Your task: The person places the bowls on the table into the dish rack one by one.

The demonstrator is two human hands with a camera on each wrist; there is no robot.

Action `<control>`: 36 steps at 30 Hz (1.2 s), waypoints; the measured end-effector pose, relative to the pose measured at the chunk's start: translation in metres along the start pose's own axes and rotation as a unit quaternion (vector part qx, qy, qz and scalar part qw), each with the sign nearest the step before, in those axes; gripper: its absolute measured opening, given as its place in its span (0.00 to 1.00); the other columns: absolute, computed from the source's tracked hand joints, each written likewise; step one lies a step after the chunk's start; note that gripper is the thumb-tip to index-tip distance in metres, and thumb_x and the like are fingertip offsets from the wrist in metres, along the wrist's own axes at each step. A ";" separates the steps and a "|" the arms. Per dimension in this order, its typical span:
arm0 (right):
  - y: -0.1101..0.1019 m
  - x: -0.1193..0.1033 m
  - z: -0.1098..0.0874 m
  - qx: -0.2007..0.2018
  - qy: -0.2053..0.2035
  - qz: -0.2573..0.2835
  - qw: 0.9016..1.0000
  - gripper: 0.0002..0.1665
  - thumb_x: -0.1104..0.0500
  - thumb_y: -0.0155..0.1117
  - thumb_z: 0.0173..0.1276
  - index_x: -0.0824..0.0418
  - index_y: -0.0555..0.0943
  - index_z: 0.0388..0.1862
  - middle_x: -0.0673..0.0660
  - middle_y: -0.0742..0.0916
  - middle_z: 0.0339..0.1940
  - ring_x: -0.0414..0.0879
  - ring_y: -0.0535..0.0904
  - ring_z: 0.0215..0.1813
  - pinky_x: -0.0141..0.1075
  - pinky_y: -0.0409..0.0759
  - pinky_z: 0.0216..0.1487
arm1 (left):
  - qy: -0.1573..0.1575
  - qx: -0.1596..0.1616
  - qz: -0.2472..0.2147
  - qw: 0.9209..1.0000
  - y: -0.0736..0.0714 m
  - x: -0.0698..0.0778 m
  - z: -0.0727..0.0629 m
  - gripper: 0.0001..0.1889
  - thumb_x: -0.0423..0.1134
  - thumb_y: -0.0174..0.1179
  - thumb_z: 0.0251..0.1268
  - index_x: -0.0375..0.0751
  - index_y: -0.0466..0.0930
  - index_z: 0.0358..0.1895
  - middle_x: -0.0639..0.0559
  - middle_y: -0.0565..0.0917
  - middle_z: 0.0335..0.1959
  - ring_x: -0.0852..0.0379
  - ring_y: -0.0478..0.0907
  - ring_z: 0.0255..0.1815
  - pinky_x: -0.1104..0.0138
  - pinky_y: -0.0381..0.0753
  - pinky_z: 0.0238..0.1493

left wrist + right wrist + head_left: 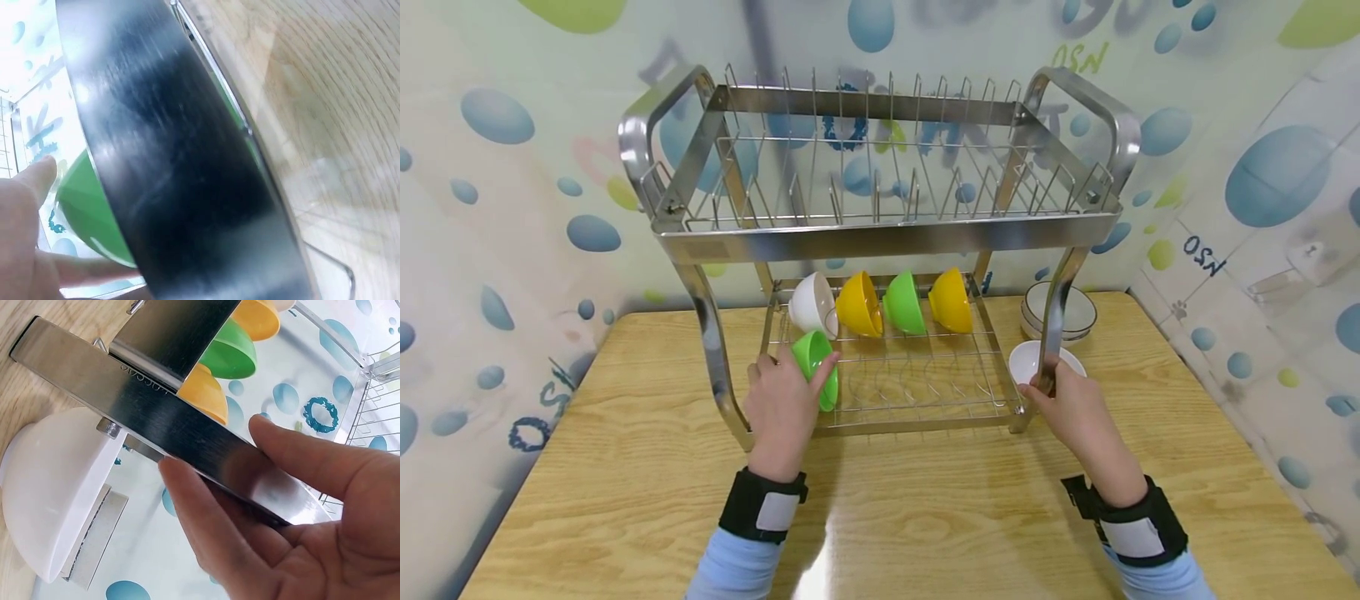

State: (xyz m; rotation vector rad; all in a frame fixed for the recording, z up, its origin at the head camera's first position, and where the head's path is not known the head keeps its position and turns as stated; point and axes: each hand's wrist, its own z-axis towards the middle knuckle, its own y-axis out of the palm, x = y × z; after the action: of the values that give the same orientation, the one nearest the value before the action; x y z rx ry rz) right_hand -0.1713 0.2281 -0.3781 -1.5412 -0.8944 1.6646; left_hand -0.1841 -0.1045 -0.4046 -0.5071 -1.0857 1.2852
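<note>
A two-tier metal dish rack (880,242) stands on the table. At the front left of its lower tier, my left hand (784,400) holds a green bowl (815,358) tipped on its side, thumb over the rim. The left wrist view shows that green bowl (94,206) partly covered by a rack leg (181,156). My right hand (1075,412) grips the front right leg (1058,317), with thumb and fingers on opposite sides of the metal (206,447). Along the back of the lower tier lean a white bowl (812,304), two yellow bowls (951,300) and another green bowl (904,304).
Just outside the rack on the right, a white bowl (1024,361) sits behind the gripped leg. Dark-rimmed white dishes (1071,312) are stacked farther back. The upper tier has upright wire dividers (876,196). A patterned wall (497,250) closes off the back.
</note>
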 end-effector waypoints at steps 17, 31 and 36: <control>-0.006 0.001 0.001 0.016 0.022 0.011 1.000 0.29 0.38 0.52 0.70 0.64 0.75 0.41 0.58 0.80 0.27 0.48 0.72 0.28 0.34 0.66 0.25 | 0.192 0.116 -0.149 0.963 0.008 0.008 0.002 0.16 0.39 0.59 0.63 0.28 0.80 0.45 0.38 0.78 0.46 0.42 0.73 0.46 0.55 0.78 0.44; -0.023 0.024 0.008 0.079 0.090 0.065 0.991 0.46 0.32 0.23 0.73 0.68 0.78 0.45 0.65 0.87 0.36 0.59 0.84 0.41 0.36 0.72 0.32 | 0.252 0.139 -0.212 0.934 0.008 0.000 0.000 0.14 0.37 0.61 0.59 0.30 0.81 0.44 0.39 0.78 0.43 0.44 0.72 0.44 0.56 0.75 0.42; -0.028 0.036 0.011 0.090 0.108 0.034 0.989 0.42 0.34 0.31 0.74 0.70 0.76 0.48 0.68 0.85 0.41 0.60 0.81 0.40 0.36 0.71 0.31 | 0.241 0.147 -0.200 0.938 0.007 -0.008 0.001 0.13 0.37 0.60 0.60 0.29 0.81 0.43 0.38 0.78 0.41 0.43 0.72 0.42 0.56 0.75 0.39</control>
State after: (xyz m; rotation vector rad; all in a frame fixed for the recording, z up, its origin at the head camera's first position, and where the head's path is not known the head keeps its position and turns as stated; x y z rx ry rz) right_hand -0.1832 0.2735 -0.3727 -1.6046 -0.5690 1.5424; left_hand -0.1873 -0.1102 -0.4126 -0.3258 -0.5335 0.8770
